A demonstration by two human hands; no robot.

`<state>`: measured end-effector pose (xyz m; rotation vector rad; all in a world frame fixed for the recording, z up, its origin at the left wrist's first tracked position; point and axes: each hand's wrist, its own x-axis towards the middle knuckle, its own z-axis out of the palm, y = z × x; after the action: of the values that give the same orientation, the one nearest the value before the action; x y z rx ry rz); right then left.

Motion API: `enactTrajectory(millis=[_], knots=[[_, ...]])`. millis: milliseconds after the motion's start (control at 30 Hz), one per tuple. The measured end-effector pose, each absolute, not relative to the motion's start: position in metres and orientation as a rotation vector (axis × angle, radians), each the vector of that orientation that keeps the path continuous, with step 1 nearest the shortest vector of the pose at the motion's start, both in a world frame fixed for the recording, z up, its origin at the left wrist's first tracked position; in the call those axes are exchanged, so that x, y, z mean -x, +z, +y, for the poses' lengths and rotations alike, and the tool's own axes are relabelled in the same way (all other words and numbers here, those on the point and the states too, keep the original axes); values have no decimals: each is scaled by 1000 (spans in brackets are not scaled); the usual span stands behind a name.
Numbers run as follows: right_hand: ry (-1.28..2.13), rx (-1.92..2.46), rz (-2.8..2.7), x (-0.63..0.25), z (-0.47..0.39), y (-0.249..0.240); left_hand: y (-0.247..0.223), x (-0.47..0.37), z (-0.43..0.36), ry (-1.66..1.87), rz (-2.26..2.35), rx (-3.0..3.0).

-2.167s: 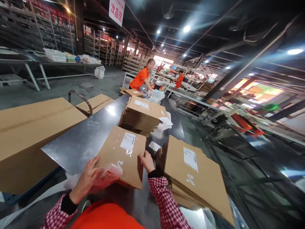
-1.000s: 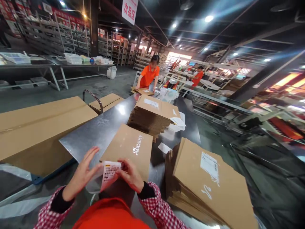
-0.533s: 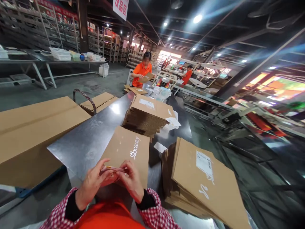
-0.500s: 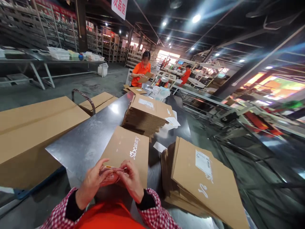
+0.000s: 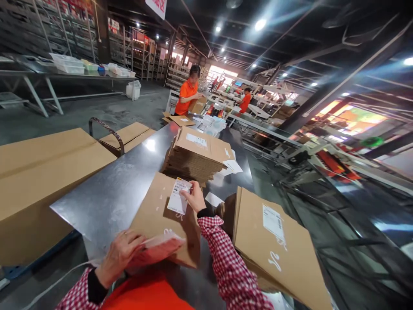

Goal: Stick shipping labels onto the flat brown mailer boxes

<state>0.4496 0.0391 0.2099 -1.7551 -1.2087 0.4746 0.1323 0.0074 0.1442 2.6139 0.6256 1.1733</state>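
Up front, the right hand (image 5: pixel 194 196) pinches a white shipping label (image 5: pixel 179 201) between thumb and fingertips and holds it against the top face of a flattened cardboard box (image 5: pixel 161 219) that lies on the metal table (image 5: pixel 119 189) directly before the person. Nearer the body, the left hand (image 5: pixel 121 255) is curled around a stack of label sheets (image 5: pixel 158 249), reddish and glossy, its fingers pressed together over the near edge; whether the sheets rest on the box or hang just above it is hard to tell, since that part is blurred. Just right of the box sits a pile of flat cartons (image 5: pixel 274 245) with a label on top. Beyond it stands a taller stack of flat boxes (image 5: pixel 196 157). Far off, a co-worker in orange (image 5: pixel 188 95) handles a carton.
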Motion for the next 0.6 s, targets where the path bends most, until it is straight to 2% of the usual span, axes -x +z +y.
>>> enactTrajectory(millis=[200,367,533,600], knots=[[245,2110,-1633,-449,48,183,133,-139,7,1058,667,-2475],[-159,2452,-1683,-420,37,183,127,-139,7,1031,752,-2398],[86,2222,-2073,-390,51,172,123,-140,4,1038,786,-2301],[143,2323,-1978,-405,60,174,123,-139,4,986,824,-2238]])
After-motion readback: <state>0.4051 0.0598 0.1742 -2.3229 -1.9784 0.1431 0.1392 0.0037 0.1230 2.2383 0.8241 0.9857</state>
